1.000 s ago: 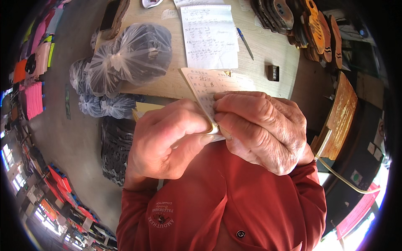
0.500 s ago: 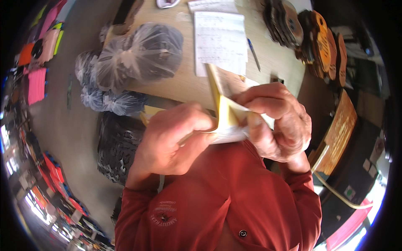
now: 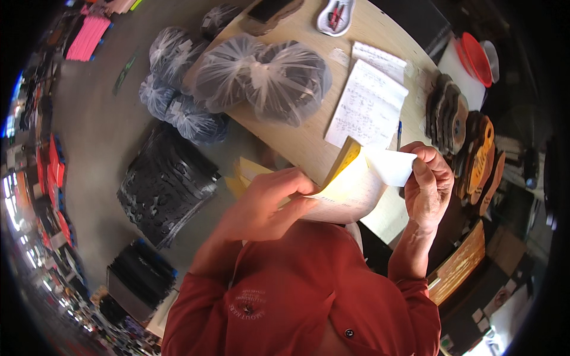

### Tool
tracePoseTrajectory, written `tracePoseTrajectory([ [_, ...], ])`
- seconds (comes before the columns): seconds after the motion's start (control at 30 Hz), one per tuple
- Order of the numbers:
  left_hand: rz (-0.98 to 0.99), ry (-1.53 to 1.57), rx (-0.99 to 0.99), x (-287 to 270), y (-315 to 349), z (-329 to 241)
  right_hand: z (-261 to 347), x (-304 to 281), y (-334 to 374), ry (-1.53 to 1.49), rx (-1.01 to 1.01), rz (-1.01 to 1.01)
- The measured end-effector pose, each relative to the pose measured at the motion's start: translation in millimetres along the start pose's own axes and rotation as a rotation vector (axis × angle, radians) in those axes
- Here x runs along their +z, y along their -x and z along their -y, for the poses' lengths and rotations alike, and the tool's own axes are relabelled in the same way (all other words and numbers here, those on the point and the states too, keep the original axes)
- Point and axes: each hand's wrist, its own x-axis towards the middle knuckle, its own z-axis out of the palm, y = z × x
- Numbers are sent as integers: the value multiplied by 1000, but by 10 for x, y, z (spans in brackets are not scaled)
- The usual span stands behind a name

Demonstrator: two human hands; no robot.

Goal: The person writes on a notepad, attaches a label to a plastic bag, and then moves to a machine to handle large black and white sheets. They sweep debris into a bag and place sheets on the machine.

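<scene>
My left hand [image 3: 267, 204] grips a paper pad [image 3: 350, 196] with yellow and white sheets, thumb on the near side and fingers round its edge. Handwriting covers the white page facing me. To the right, the thumb and fingers of my right hand [image 3: 428, 190] pinch the outer end of a white sheet [image 3: 389, 166]. That sheet stretches from the pad to my fingertips; whether it is still bound there I cannot tell. The pad is in the air over the table's near edge, in front of my red shirt.
On the wooden table [image 3: 309, 139] lie handwritten papers [image 3: 368, 104], a blue pen [image 3: 399, 133], clear plastic bags with dark contents [image 3: 288, 83] and a white dish [image 3: 336, 16]. Stacked cut-out pieces [image 3: 448, 115] stand at the right. Dark sheets [image 3: 169, 184] rest on the floor at left.
My right hand has moved away from the left, drawing the white sheet out to the right. The pad is spread wider. The whole view has turned and shifted.
</scene>
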Motion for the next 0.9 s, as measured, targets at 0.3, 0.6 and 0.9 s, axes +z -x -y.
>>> tracePoseTrajectory([
  [0.3,-236,36,-138,-614,577,585,-334,867,-1010,205,-225,-32],
  [0.6,-254,16,-245,-1342,897,843,-1507,2407,-1959,959,-830,357],
  [0.9,-259,43,-211,-1842,927,1034,-1280,2442,-2214,1108,-864,276],
])
